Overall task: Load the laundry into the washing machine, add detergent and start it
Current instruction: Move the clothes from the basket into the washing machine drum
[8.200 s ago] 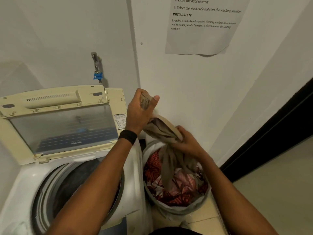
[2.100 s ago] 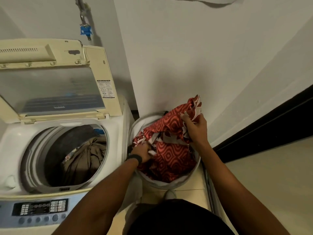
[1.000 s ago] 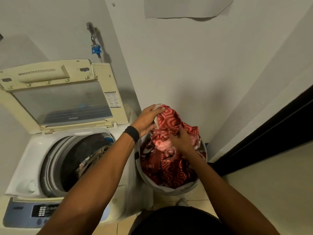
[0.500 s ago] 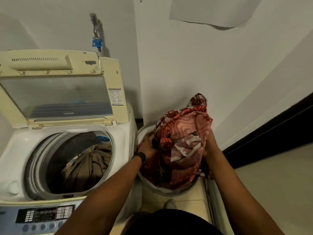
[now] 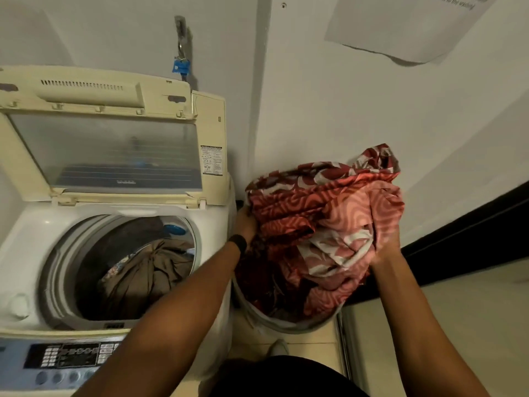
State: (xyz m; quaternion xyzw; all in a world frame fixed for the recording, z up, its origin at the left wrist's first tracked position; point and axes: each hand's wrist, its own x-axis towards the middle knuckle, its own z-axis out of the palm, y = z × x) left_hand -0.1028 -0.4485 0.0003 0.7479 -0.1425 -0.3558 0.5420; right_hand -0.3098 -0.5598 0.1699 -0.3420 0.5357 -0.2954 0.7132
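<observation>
Both hands clamped on the red cloth [image 5: 323, 222], one at each side: left hand [image 5: 245, 222] gripping its edge nearest the washer [image 5: 37, 224], black band [image 5: 238, 244] at that wrist; right hand [image 5: 385, 247] curled into the folds on the far side from the washer, fingers half buried in fabric. Bundle bunched up high, bottom end trailing down into the basket [image 5: 286, 325]. Basket on the floor, tight against the washer's side. Washer lid [image 5: 108, 144] tipped back against the wall, drum [image 5: 57, 270] wide open, brown clothes [image 5: 143, 276] heaped inside, a scrap of blue showing at the drum's back rim. Control panel [image 5: 65, 356] along the washer's front edge, buttons in rows. Tap [image 5: 181, 53] with a blue tag on the wall just above the lid. Sheet of paper [image 5: 400, 27] taped high on the wall over the basket, print too blurred to read. Dark strip along the floor on the far side of the basket from the washer.
</observation>
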